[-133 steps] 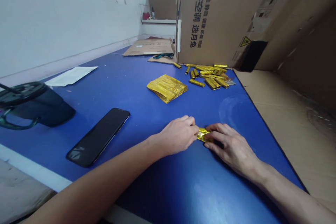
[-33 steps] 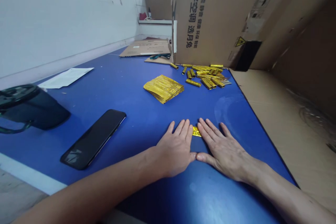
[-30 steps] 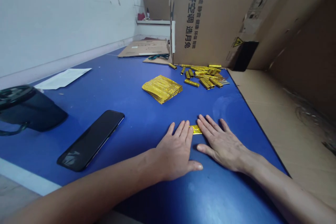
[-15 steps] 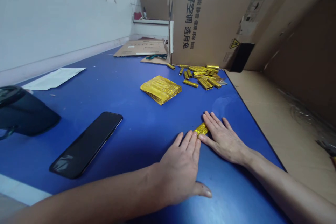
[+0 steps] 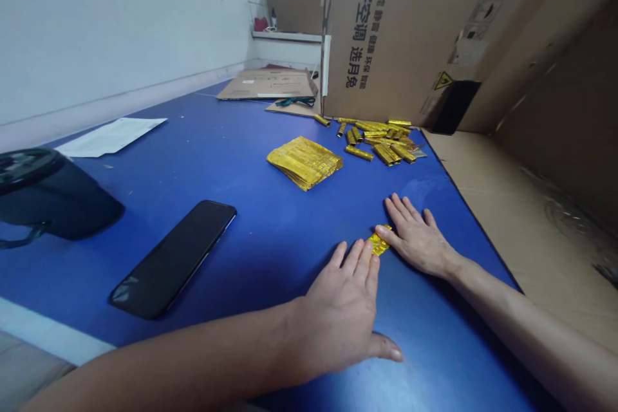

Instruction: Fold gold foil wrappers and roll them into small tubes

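A small piece of gold foil paper (image 5: 379, 243) lies on the blue tabletop (image 5: 270, 257), partly covered by my hands. My left hand (image 5: 345, 306) rests flat with its fingertips on the near-left end of the foil and its thumb spread away. At the foil's other end, my right hand (image 5: 418, 238) lies flat, its thumb touching the foil and its fingers stretched out on the table. Farther off sits a fanned stack of gold foil sheets (image 5: 305, 162). Beyond it, several rolled gold foil tubes (image 5: 386, 138) are heaped against the cardboard box.
A black phone (image 5: 176, 257) and a dark mug (image 5: 58, 196) are on the left, with a white paper (image 5: 113, 137) behind them. A large cardboard box (image 5: 400, 32) stands at the back right. Flat cardboard (image 5: 268, 85) lies at the far end by the wall.
My right hand has slid slightly off the foil, showing more of it, with its thumb now on the foil's edge. The whole view has shifted a little; my left hand stays flat on the foil.
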Action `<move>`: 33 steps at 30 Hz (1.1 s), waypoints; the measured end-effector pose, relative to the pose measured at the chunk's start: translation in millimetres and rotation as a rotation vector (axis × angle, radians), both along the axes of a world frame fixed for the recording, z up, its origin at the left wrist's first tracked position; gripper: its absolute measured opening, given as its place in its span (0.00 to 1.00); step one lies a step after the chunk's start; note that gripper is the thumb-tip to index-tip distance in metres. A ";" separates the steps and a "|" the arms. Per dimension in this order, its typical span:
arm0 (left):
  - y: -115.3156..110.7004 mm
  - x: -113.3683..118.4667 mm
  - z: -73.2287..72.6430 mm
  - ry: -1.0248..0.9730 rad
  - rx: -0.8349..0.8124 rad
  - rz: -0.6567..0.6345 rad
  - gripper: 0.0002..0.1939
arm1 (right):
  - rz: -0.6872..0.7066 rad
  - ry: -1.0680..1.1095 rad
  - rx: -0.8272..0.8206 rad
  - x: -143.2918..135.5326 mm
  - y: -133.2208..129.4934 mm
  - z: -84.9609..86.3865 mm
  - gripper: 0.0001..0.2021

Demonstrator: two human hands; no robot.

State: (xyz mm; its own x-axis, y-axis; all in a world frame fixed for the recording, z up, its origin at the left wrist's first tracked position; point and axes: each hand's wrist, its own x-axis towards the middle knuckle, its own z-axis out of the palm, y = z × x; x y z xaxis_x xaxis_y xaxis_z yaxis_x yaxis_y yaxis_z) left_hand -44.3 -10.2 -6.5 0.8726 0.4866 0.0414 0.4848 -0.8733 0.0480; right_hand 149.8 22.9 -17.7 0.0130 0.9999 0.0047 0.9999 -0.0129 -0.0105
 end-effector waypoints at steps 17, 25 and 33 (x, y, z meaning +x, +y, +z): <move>-0.1 -2.0 -0.6 -0.008 0.024 -0.007 0.48 | -0.052 0.040 0.052 7.4 6.4 -3.5 0.26; 22.6 -7.9 3.1 -0.012 0.041 -0.016 0.44 | 0.265 0.141 0.186 -2.5 -5.0 6.5 0.24; 63.2 -15.0 8.0 0.020 -0.069 0.037 0.36 | 0.397 0.011 -0.017 -28.1 -19.1 5.5 0.33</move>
State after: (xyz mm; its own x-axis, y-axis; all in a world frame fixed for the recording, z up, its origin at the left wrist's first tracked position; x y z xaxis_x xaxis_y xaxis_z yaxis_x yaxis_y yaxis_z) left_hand -59.3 53.0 1.5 0.8542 0.5199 -0.0111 0.5184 -0.8496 0.0974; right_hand 121.6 3.8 -12.2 -0.3749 0.9270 -0.0101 0.9269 0.3746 -0.0241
